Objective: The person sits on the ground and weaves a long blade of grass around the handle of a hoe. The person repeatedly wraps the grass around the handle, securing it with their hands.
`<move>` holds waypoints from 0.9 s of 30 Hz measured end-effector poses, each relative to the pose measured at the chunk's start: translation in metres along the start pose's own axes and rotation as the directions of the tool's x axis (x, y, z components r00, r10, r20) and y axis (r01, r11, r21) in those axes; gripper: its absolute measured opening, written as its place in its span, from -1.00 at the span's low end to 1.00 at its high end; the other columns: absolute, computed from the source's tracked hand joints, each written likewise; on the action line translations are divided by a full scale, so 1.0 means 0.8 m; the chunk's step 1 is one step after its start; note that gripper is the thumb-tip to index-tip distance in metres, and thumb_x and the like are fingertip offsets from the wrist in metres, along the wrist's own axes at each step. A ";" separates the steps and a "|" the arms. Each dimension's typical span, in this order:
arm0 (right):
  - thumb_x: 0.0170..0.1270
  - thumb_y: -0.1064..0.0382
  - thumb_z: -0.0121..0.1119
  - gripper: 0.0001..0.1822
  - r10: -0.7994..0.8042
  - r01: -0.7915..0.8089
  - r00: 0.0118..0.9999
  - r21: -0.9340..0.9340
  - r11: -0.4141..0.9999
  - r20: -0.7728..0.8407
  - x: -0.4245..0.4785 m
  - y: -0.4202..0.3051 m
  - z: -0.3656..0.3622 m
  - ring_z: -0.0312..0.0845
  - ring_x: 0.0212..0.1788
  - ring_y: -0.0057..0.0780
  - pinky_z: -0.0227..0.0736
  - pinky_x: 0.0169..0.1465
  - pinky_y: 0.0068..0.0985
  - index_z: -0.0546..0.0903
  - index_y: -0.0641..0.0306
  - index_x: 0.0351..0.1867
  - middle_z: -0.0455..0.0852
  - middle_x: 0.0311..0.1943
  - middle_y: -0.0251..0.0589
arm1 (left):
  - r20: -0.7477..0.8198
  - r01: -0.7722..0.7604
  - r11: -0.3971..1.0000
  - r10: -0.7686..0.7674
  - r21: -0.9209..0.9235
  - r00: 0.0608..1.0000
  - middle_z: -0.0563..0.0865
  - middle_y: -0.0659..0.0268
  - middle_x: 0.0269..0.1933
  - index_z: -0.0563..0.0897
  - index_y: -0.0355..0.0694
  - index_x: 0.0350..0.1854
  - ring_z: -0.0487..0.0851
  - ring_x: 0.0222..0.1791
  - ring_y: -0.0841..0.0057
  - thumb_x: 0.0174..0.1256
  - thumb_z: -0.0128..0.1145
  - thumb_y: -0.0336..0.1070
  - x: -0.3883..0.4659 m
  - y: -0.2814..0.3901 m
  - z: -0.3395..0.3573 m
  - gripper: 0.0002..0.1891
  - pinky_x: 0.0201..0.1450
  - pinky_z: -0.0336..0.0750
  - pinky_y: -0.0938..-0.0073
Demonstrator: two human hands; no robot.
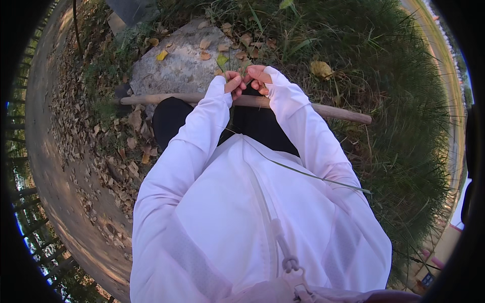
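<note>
My left hand [233, 84] and my right hand [259, 78] are close together above my lap. Both pinch thin green grass blades [222, 66] between thumb and fingers. The blades' exact course between the fingertips is too small to make out. Beneath the hands a bare wooden stick [335, 113] lies crosswise over my dark-trousered knees [173, 117], its middle partly covered by my left wrist. One long grass blade [303, 172] trails from the lap across my white jacket [235, 197] toward the right sleeve.
Beyond my knees is a flat stone slab [174, 62] with scattered dry leaves. Dense grass [401, 125] grows on the right, with a large yellow leaf [321, 69] in it. Leaf litter [113, 178] borders a path [57, 151] on the left, past which runs a railing [28, 193].
</note>
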State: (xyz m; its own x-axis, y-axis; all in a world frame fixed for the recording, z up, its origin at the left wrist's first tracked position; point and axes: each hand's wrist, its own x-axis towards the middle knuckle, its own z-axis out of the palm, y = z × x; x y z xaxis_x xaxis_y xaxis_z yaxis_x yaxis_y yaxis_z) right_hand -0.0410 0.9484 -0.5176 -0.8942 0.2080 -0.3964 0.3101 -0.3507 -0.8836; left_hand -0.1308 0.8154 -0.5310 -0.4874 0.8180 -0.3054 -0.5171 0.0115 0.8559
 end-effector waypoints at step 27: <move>0.04 0.22 0.02 -0.79 -0.054 0.122 0.973 0.298 0.947 -0.226 -0.007 0.000 0.000 0.14 -0.72 -0.70 0.00 -0.73 -0.72 0.41 0.34 -0.38 0.35 -0.61 -0.35 | -0.059 -0.003 0.992 -0.004 -0.124 0.998 0.53 0.18 -0.50 0.33 -0.29 -0.46 0.43 -0.71 0.56 0.07 -0.09 -0.35 0.018 -0.030 -0.029 -0.88 -0.65 0.37 0.64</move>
State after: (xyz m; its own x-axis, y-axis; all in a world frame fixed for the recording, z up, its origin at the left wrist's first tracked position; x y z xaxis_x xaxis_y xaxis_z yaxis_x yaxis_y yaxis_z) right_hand -0.0361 0.9470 -0.5152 -0.8136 0.4275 -0.3940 0.0887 -0.5786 -0.8108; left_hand -0.1420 0.8136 -0.5659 -0.5261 0.7826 -0.3329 -0.5987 -0.0628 0.7985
